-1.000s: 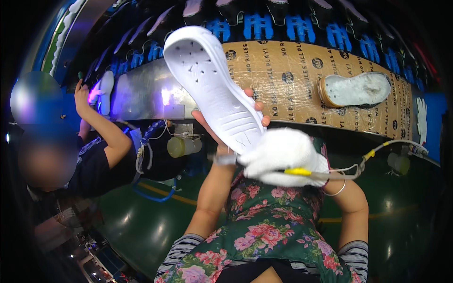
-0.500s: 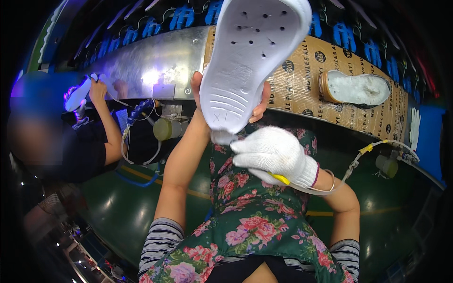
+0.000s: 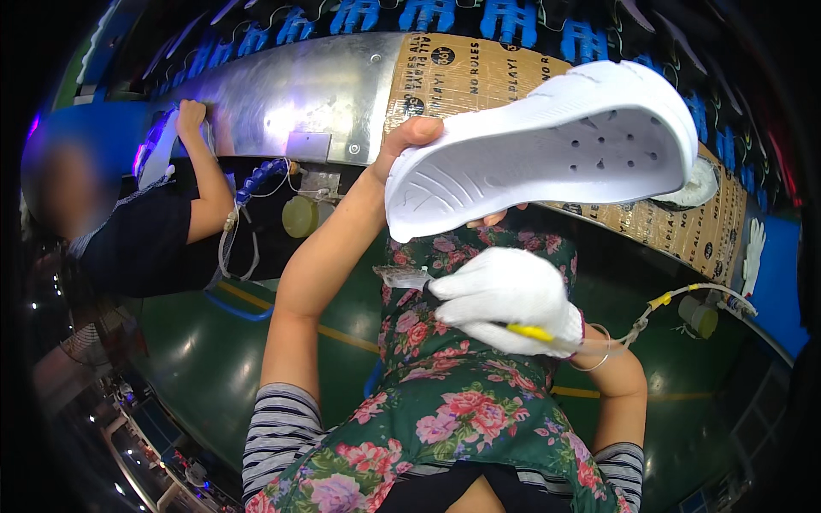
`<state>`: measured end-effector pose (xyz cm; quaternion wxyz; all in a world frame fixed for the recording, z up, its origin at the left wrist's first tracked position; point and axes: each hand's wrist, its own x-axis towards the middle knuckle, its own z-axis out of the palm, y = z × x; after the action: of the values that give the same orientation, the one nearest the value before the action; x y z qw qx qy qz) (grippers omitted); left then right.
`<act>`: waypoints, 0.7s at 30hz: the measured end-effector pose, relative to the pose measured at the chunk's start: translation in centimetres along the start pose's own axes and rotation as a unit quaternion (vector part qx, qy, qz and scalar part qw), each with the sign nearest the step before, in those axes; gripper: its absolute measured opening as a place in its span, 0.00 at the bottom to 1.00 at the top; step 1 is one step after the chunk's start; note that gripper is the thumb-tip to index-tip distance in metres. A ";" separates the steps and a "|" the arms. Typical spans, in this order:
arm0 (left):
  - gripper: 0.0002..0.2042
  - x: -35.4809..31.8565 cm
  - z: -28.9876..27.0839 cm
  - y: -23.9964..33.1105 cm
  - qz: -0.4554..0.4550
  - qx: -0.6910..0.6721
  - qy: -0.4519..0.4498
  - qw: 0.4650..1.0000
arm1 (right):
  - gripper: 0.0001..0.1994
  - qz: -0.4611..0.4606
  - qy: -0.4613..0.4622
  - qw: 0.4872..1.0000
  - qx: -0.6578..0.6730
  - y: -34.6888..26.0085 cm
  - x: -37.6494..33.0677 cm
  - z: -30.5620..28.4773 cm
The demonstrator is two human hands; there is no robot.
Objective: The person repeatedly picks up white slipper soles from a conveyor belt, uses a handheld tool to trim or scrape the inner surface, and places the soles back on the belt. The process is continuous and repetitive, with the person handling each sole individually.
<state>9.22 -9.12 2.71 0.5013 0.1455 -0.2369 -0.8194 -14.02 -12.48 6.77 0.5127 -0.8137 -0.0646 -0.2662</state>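
On the metal surface (image 3: 333,94), brown cardboard (image 3: 475,90) carries dark printed words. In front, up in the air, is the white sole (image 3: 547,154): probably light, slightly bending, best taken by its thick rim. The left hand (image 3: 402,145) pinches its narrower end; the gloved right hand (image 3: 506,299) is curled around a brush (image 3: 402,276).

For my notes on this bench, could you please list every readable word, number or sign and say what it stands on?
Brown cardboard: dark printed capitals and round emblems repeat across it; I don't copy printed wording.
White shoe sole in the left hand: a faint mark near its ridged end, too unclear to read.
No other text is legible.
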 end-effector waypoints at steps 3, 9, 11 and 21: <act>0.53 0.5 -0.8 -0.4 0.024 -0.036 -0.041 0.998 | 0.16 0.014 0.087 0.995 -0.044 -0.2 0.4 -0.6; 0.51 2.1 -0.1 -0.6 0.095 -0.097 -0.080 0.987 | 0.12 0.070 0.082 0.992 0.062 -0.7 0.1 0.1; 0.57 1.6 -0.2 -0.7 0.092 -0.034 -0.015 0.995 | 0.12 0.101 0.134 0.986 -0.004 -0.5 0.3 -0.3; 0.55 1.6 -2.2 -2.0 0.143 -0.129 -0.038 0.980 | 0.07 0.195 0.116 0.973 0.026 -0.1 0.5 0.0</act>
<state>8.04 -10.34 -0.17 0.6189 0.0130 -0.1661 -0.7676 -13.67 -12.50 7.09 0.5801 -0.7603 0.1487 -0.2518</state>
